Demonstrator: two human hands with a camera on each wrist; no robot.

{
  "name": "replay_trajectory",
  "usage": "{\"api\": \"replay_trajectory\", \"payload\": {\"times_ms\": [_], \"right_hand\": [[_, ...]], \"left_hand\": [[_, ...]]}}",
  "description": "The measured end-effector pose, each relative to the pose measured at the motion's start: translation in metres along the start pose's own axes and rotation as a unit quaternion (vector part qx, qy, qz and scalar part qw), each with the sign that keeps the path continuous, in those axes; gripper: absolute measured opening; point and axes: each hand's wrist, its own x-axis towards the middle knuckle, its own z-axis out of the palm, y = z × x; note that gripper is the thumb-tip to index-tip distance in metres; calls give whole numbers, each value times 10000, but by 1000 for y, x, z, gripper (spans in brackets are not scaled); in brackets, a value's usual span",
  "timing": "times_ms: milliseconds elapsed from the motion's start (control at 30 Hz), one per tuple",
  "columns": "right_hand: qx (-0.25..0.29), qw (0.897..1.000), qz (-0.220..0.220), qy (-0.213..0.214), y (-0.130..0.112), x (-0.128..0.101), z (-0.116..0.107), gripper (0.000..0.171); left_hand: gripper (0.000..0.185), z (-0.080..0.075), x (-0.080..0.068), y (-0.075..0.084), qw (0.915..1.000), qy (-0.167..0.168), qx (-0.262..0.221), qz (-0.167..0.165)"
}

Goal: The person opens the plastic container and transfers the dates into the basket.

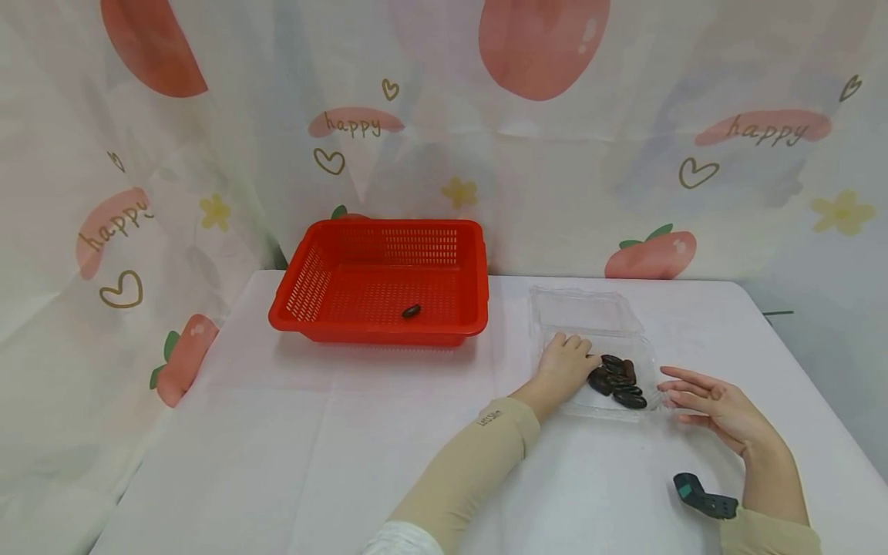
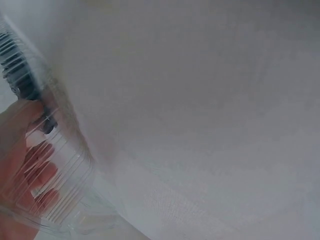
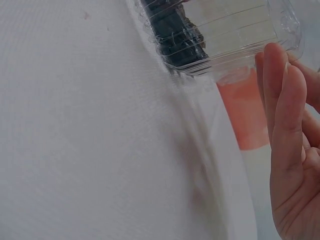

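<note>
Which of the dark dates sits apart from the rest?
The lone date on the floor of the red basket. All the others lie piled in the clear clamshell box by the left hand.

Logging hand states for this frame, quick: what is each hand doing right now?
Left hand: reaching into the clear container, fingers curled at the dark pieces; grip cannot be told.
Right hand: open, fingers straight beside the container.

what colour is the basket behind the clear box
Red, with slotted walls; the basket shows best in the head view.
</note>
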Motion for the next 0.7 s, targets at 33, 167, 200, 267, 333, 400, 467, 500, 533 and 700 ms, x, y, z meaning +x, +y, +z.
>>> {"api": "replay_trajectory", "payload": {"times_ms": [33,167,200,267,333,400,467,500,533,700], "right_hand": [[-30,10000,24,20,0,0,0,34],[-92,9999,120,76,0,1,1,32],[-95,9998,128,77,0,1,2,32],[-85,9998,129,80,0,1,2,32],[-75,9999,110,91,1,1,2,33],[-71,9999,99,90,1,0,2,33],[-80,9999,104,87,1,0,2,33],[-94,9999,107,86,0,1,2,33],[-107,9998,109,82,0,1,2,33],[-86,9999,113,66,0,1,2,33]], "left_hand": [[33,0,0,0,10000,31,-16,16],[31,-1,-1,-4,9998,172,-19,85],[30,-1,-1,-4,9997,202,-33,98],[30,-1,-1,-6,9996,249,-70,109],[30,0,0,-6,9994,301,-160,97],[30,0,1,-6,9990,384,-212,79],[30,2,3,-7,9985,471,-262,43],[30,2,3,-7,9984,501,-278,25],[29,3,3,-7,9982,533,-293,16],[31,1,4,-11,9971,615,-443,20]]}}
